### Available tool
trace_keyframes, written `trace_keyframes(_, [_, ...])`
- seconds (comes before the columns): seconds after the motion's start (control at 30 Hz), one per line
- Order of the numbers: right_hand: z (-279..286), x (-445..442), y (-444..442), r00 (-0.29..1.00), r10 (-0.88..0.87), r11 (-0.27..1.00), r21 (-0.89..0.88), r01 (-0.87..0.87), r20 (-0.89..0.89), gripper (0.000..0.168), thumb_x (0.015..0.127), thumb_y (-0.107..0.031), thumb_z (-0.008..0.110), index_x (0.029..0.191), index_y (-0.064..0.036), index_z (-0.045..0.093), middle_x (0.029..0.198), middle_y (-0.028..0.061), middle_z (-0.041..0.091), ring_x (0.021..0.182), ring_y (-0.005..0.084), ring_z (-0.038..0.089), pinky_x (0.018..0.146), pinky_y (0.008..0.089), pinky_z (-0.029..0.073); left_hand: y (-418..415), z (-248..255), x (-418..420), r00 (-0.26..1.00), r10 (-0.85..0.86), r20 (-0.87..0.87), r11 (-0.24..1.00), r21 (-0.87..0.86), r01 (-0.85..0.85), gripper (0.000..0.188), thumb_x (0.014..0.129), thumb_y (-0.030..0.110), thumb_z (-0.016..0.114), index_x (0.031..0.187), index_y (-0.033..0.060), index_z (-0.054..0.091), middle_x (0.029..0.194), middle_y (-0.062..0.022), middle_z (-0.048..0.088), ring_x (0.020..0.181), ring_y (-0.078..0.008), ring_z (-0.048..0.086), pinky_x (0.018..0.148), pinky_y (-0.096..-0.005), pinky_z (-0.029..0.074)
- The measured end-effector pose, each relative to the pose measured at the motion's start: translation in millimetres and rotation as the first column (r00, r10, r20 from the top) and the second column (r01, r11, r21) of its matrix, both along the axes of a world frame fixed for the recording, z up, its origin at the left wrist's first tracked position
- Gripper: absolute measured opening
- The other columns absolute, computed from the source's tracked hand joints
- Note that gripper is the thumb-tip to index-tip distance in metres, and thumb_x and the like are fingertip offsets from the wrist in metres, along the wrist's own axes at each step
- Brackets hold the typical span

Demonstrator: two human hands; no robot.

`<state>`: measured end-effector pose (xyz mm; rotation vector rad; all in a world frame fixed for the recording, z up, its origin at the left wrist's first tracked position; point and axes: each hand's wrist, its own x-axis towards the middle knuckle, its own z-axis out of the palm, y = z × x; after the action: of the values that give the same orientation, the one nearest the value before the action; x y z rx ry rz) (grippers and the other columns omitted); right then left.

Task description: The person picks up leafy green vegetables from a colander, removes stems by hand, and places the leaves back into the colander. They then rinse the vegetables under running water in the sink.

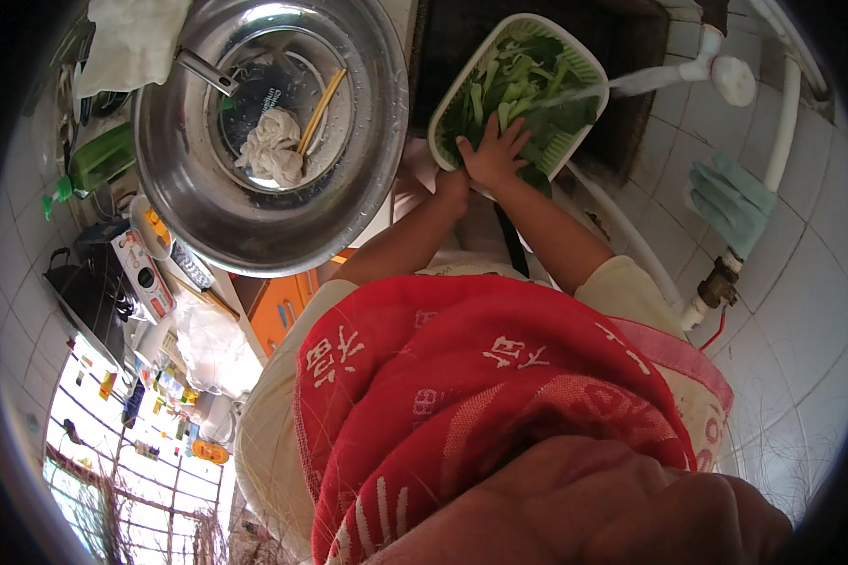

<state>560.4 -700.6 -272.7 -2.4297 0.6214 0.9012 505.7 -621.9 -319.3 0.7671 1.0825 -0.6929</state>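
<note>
A white and pale green plastic basket full of leafy green vegetables is tilted over a dark sink. Water runs from a white tap onto the greens. My right hand lies with spread fingers on the leaves at the basket's near side. Just left of it, my left hand is at the basket's near rim; its fingers are mostly hidden, so its hold cannot be made out. To the left is a wide stainless steel basin with a crumpled pale cloth and yellowish chopsticks inside.
The dark sink has tiled wall to its right, where a light green rubber glove hangs by white pipes. At left are a green bottle, a black wok, a box and a white plastic bag.
</note>
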Motion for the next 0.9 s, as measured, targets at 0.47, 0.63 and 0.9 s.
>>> trace_keyframes(0.47, [-44,67,-63,0.892,0.24,0.919,-0.387,-0.081,0.383,0.074,0.079,-0.058,0.057,0.141,-0.026,0.033,0.15,0.0161,0.014,0.134,0.049,0.012,0.093,0.0777,0.01,2,6,-5,0.998,-0.049,-0.04,0.998,0.034,0.05,0.037,0.082,0.004,0.055,0.118,0.0025,0.047,0.115,-0.0122,0.051,0.102,-0.0274,0.053,0.081,-0.0407,0.048])
trace_keyframes(0.63, [-65,19,-35,0.901,0.321,0.891,-0.414,-0.184,0.29,0.078,0.078,-0.063,0.056,0.143,-0.032,0.027,0.151,0.0182,0.011,0.135,0.049,0.008,0.093,0.0777,0.009,-1,-15,-12,1.0,0.002,-0.006,0.999,0.038,-0.002,0.037,0.082,0.003,0.054,0.118,0.003,0.047,0.113,-0.0128,0.052,0.102,-0.0284,0.053,0.083,-0.0422,0.048])
trace_keyframes(0.9, [-50,63,-68,0.909,0.296,0.893,-0.422,-0.154,0.295,0.08,0.076,-0.061,0.057,0.143,-0.031,0.028,0.15,0.018,0.011,0.135,0.0471,0.01,0.095,0.076,0.011,1,8,-2,0.998,0.014,-0.059,1.0,0.006,-0.014,0.037,0.079,0.001,0.055,0.116,0.0008,0.047,0.111,-0.0125,0.052,0.102,-0.029,0.054,0.084,-0.0418,0.049])
